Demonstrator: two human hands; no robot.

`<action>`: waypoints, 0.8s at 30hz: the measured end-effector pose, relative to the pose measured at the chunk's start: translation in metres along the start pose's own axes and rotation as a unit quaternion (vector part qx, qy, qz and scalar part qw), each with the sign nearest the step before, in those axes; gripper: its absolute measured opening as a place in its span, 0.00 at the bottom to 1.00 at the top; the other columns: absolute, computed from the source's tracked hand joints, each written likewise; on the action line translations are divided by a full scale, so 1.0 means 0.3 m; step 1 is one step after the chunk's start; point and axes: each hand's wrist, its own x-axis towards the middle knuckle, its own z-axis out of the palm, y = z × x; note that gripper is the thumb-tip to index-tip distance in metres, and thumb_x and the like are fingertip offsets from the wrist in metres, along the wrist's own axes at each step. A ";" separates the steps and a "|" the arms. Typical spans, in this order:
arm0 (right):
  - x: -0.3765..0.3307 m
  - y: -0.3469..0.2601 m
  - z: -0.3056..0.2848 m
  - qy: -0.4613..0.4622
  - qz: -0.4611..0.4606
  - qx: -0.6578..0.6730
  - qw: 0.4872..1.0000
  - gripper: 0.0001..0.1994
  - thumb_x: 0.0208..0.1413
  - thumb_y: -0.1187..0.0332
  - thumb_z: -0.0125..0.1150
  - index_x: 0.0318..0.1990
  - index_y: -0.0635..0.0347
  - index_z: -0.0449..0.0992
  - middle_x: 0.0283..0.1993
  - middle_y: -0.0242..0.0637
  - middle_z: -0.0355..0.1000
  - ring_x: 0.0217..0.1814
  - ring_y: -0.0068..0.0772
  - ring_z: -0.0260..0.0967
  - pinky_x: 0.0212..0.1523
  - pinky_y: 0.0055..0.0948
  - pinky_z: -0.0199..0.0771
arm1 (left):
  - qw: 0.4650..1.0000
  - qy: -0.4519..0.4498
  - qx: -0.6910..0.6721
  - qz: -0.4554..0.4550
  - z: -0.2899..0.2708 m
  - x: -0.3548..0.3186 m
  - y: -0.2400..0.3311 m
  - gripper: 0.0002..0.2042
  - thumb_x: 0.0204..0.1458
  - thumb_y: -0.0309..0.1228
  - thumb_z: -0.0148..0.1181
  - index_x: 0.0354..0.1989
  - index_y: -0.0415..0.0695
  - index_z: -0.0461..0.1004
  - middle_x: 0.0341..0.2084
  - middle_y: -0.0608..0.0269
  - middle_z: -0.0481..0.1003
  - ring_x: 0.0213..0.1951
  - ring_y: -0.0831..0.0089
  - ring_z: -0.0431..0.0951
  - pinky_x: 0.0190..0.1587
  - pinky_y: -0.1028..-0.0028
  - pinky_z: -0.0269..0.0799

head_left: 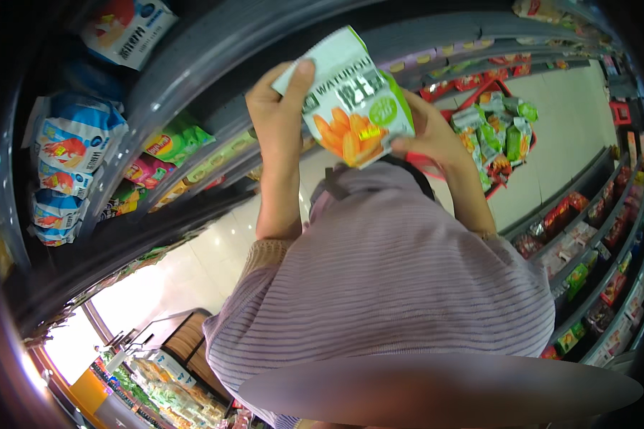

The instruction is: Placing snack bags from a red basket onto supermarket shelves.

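I hold a snack bag (354, 100), white and green with a picture of orange chips, up in front of me with both hands. My left hand (279, 107) grips its upper left corner, thumb pressed on the top edge. My right hand (429, 136) holds the bag's lower right side, fingers behind it. The bag is tilted, its printed face toward the camera. Below the hands is my lilac striped sweater (393, 279).
A red shopping basket (504, 89) holding several green and orange snack packs sits beyond my right hand. Store shelves curve along the left with blue-and-white bags (75, 143) and along the right with red and green packs (587, 236). Pale floor tiles (572, 121) lie between.
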 end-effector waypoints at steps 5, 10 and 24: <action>0.042 -0.109 0.032 -0.055 -0.056 -0.112 0.991 0.42 0.38 0.71 0.71 0.63 0.67 0.56 0.59 0.42 0.64 0.61 0.31 0.60 0.62 0.30 0.56 | 0.978 -0.091 0.139 0.123 -0.018 0.050 0.092 0.09 0.53 0.30 0.59 0.31 0.35 0.76 0.20 0.68 0.74 0.23 0.86 0.68 0.26 0.81 0.63; 0.190 -0.246 0.072 -0.072 -0.044 0.020 0.996 0.30 0.46 0.67 0.68 0.56 0.67 0.65 0.51 0.37 0.70 0.53 0.24 0.66 0.55 0.25 0.63 | 0.876 0.039 0.243 0.415 -0.076 0.200 0.126 0.08 0.53 0.28 0.51 0.30 0.38 0.77 0.24 0.61 0.76 0.26 0.72 0.75 0.31 0.74 0.68; 0.944 -0.481 0.261 -0.075 -0.251 -0.196 0.945 0.31 0.52 0.60 0.63 0.59 0.67 0.59 0.50 0.43 0.67 0.50 0.32 0.65 0.50 0.26 0.66 | 0.602 0.194 0.471 0.614 -0.123 0.339 -0.007 0.08 0.41 0.26 0.56 0.31 0.42 0.74 0.30 0.60 0.73 0.34 0.62 0.73 0.40 0.67 0.68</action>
